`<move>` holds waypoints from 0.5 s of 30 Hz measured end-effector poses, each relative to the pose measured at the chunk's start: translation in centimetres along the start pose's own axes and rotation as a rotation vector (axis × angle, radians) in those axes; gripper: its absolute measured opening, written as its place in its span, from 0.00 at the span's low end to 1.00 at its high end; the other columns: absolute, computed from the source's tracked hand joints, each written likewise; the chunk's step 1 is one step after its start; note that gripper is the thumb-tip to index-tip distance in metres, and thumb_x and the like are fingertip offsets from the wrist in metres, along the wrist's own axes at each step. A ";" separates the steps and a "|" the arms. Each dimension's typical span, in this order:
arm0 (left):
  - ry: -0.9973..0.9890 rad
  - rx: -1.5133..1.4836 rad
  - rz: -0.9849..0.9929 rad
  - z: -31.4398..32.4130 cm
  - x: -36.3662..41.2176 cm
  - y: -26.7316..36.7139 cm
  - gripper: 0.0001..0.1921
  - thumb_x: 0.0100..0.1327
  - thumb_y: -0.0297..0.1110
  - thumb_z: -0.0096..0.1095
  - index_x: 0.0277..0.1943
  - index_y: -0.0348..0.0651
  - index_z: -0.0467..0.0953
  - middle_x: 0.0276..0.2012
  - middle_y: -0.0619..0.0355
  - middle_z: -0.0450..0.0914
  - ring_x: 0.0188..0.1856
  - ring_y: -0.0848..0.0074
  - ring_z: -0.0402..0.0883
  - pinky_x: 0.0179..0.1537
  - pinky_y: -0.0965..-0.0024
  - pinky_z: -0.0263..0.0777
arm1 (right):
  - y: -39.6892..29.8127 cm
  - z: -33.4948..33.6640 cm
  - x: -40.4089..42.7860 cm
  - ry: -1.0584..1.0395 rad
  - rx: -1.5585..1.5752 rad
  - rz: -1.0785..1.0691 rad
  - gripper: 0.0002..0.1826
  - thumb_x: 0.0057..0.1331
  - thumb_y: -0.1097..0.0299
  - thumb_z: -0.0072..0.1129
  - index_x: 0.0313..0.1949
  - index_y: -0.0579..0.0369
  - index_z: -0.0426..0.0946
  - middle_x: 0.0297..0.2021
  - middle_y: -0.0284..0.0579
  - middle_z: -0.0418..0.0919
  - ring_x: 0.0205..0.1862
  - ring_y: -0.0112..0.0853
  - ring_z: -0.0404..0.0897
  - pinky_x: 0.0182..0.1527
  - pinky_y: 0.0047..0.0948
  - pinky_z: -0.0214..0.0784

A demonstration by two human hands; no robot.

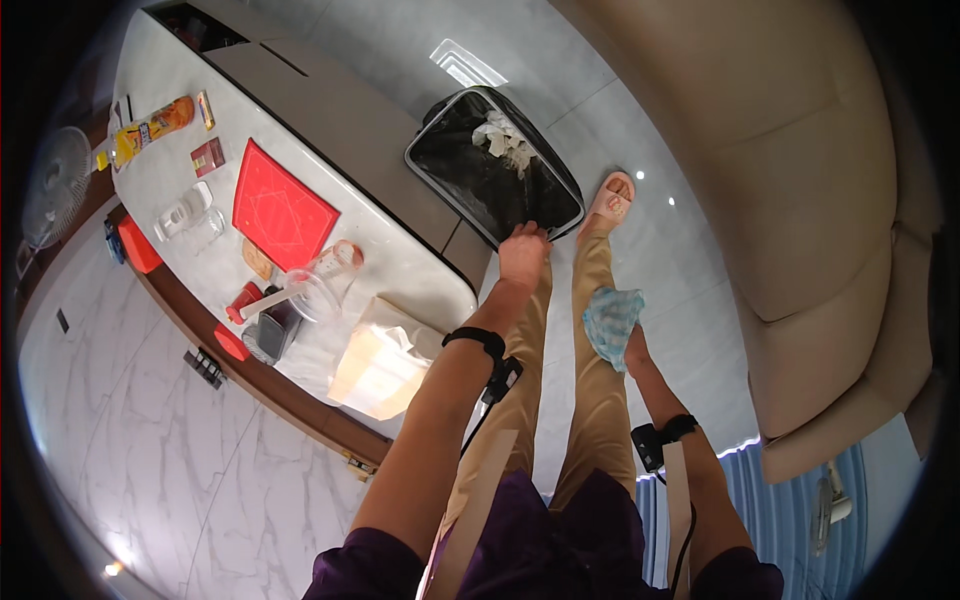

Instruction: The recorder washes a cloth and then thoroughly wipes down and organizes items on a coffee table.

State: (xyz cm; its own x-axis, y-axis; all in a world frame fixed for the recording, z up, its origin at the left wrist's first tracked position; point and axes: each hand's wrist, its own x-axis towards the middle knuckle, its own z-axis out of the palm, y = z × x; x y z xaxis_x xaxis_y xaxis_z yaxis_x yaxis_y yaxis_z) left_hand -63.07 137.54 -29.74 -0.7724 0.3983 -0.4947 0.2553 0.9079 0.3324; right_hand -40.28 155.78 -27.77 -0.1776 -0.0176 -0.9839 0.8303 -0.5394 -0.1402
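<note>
My left hand (524, 253) is at the near corner of a trash bin (441, 118), its fingers curled over the rim. A black plastic liner (465, 169) covers the bin's inside, and crumpled white tissues (501, 141) lie in it. In my right hand (637, 352) is a bunched blue-and-white checked cloth (613, 324), held in front of my leg. The cloth hides most of the fingers of that hand.
Left of the bin, a white-topped cabinet (405, 262) carries a red folder (283, 206), a yellow-labelled bottle (154, 131), clear plastic cups (319, 292) and a paper bag (386, 360). A beige sofa (810, 225) stands to the right. My slippered foot (611, 196) is beside the bin.
</note>
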 end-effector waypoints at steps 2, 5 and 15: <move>-0.014 -0.028 0.010 0.0 0.1 0.0 0.09 0.50 0.35 0.71 0.32 0.44 0.80 0.36 0.59 0.78 0.46 0.65 0.79 0.42 0.64 0.77 | -1.3 0.5 -0.5 0.000 -0.040 -0.011 0.26 0.71 0.64 0.55 0.66 0.56 0.64 0.57 0.41 0.75 0.56 0.29 0.76 0.58 0.28 0.70; -0.016 -0.029 0.013 -0.3 0.2 -1.2 0.10 0.49 0.36 0.72 0.33 0.44 0.80 0.37 0.59 0.78 0.46 0.65 0.79 0.43 0.64 0.77 | -2.2 1.6 -0.9 -0.017 -0.141 -0.043 0.26 0.71 0.65 0.55 0.66 0.56 0.64 0.57 0.41 0.75 0.56 0.30 0.77 0.58 0.29 0.71; 0.031 -0.139 0.020 -5.8 -6.4 4.1 0.37 0.52 0.31 0.71 0.66 0.40 0.64 0.49 0.52 0.71 0.54 0.60 0.71 0.52 0.60 0.70 | -2.5 -1.4 -3.1 -0.097 0.145 0.043 0.23 0.73 0.65 0.49 0.65 0.57 0.65 0.57 0.43 0.76 0.55 0.34 0.78 0.59 0.33 0.73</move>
State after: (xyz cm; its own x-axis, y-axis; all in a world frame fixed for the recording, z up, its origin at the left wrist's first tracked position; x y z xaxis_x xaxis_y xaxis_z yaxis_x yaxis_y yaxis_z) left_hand -60.42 137.97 -20.50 -0.7861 0.4104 -0.4623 0.1896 0.8719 0.4516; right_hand -41.04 158.38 -24.56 -0.1998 -0.1207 -0.9724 0.7544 -0.6523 -0.0740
